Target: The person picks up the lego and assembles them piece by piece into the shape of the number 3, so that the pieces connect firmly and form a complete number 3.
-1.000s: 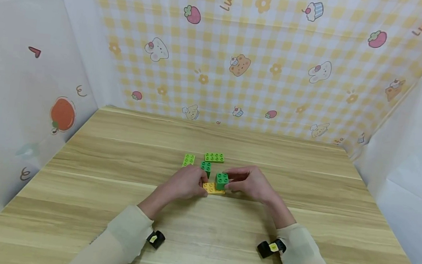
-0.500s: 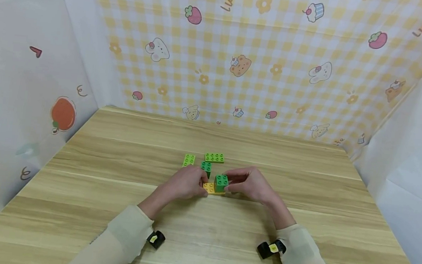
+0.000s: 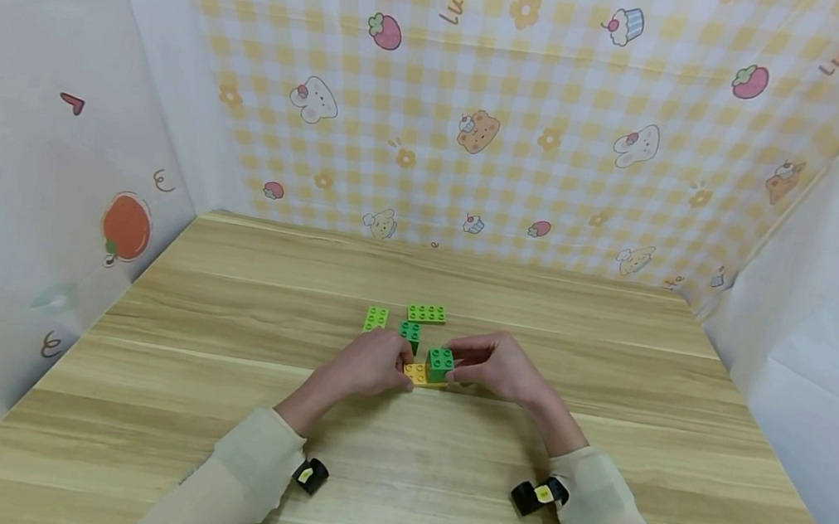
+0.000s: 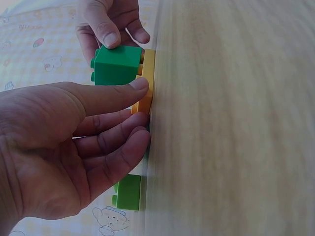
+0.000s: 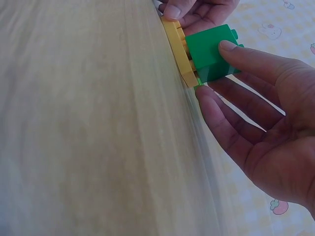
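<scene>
A yellow toy building plate lies flat on the table, and my left hand pinches its left end between thumb and fingers. Over the plate's right end stands a green two-by-two brick, its studs upward. My right hand grips this brick, thumb on the near side and fingers behind. In the right wrist view, yellow studs show in a narrow gap between the green brick and the yellow plate. The left wrist view shows the left thumb lying along the plate's side.
Just behind the hands stands another dark green brick. Farther back lie a lime green plate, partly behind the left hand, and a longer lime plate. The wooden table ends at a checked cloth backdrop.
The green brick in my right hand has come down slightly onto the yellow plate's right end. My left hand stays in place on the plate.
</scene>
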The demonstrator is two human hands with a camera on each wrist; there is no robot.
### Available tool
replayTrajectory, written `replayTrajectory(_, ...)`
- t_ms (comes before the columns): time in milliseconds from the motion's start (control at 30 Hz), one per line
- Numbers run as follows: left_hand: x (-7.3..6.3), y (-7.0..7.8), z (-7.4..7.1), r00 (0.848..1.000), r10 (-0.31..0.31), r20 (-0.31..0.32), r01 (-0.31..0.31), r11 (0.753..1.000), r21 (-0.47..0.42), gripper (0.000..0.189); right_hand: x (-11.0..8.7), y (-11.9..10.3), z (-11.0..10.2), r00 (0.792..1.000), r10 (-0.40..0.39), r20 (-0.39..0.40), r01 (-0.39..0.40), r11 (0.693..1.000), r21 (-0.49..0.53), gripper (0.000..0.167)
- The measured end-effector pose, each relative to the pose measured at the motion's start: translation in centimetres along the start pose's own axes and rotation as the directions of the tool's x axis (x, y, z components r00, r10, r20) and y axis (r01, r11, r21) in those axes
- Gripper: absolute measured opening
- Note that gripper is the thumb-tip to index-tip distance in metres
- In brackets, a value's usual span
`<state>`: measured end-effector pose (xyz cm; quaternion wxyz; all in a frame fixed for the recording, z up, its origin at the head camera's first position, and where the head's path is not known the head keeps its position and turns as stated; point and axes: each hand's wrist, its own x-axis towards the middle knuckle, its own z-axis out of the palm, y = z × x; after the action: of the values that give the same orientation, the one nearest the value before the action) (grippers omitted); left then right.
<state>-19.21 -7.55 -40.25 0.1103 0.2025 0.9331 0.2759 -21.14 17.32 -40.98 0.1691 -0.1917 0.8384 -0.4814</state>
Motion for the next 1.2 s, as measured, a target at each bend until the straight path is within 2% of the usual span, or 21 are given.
replayTrajectory(633,0.13,-0.04,0.01,1.000,0.009,0.001,-0.009,1.000,0.013,0.026,-0.02,-0.13,0.20,1.000,-0.001,-0.007,0.001,1.000,-0.018,0.040)
replayTrajectory(1033,0.16,-0.09,0.13,1.000,0.011,-0.003,-0.011,1.000,0.019,0.027,-0.27,-0.61,0.27,0.999,-0.028,-0.034,0.024,0.992,-0.122,0.039)
replayTrajectory(1200,0.15,-0.10,0.07,1.000,0.014,-0.009,-0.014,1.000,0.026,0.028,-0.22,-0.91,0.33,0.999,-0.005,-0.039,0.000,0.990,-0.139,0.040)
